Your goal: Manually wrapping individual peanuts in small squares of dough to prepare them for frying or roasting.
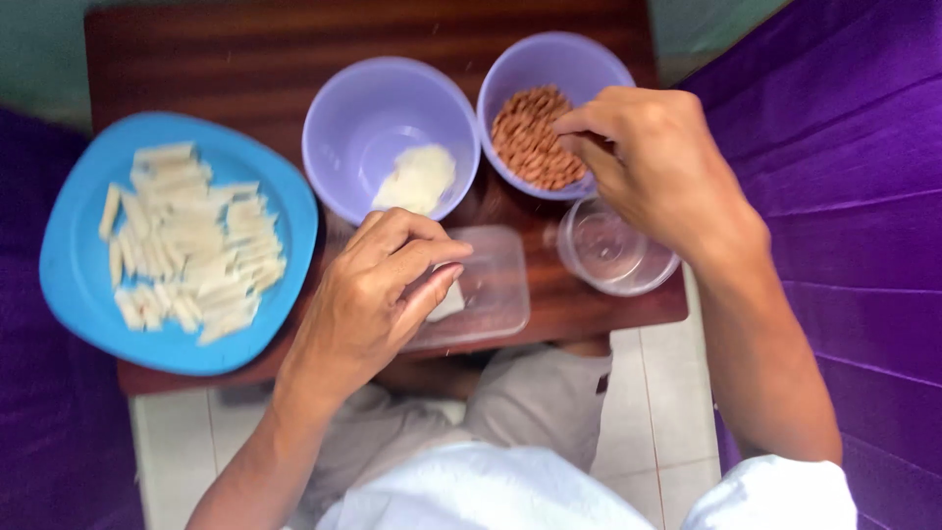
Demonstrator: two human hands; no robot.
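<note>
Here, sitting at a small dark wooden table [196, 59], seen from above. Taking the clear rectangular tray [491, 290] at the table's near edge as the landmark:

Resting over the tray's left end — the left hand [378, 294], fingers curled in, thumb and forefinger closing on a small pale strip [446, 302] and holding it just above the tray floor. Reaching beyond the tray to its far right — the right hand [648, 162], fingertips [574, 128] narrowed to a pinch and dipping into a lilac bowl [549, 59] of brown nuts [530, 137]; whether a nut is actually pinched, impossible to tell.

Standing directly behind the tray, touching the nut bowl on its left side — a second lilac bowl [353, 108], holding a mound of white creamy paste [417, 177]. Sitting just right of the tray, partly under the right wrist — a small clear round cup [613, 257]. Lying well to the left of the tray, overhanging the table edge a little — a blue plate [74, 265], carrying a heap of pale cut sticks [191, 245] like the one in the left hand.

Showing below the tray, under the table edge — grey trousers and a white shirt hem over pale floor tiles [657, 432]. Flanking the scene on both sides — purple fabric [844, 216].
</note>
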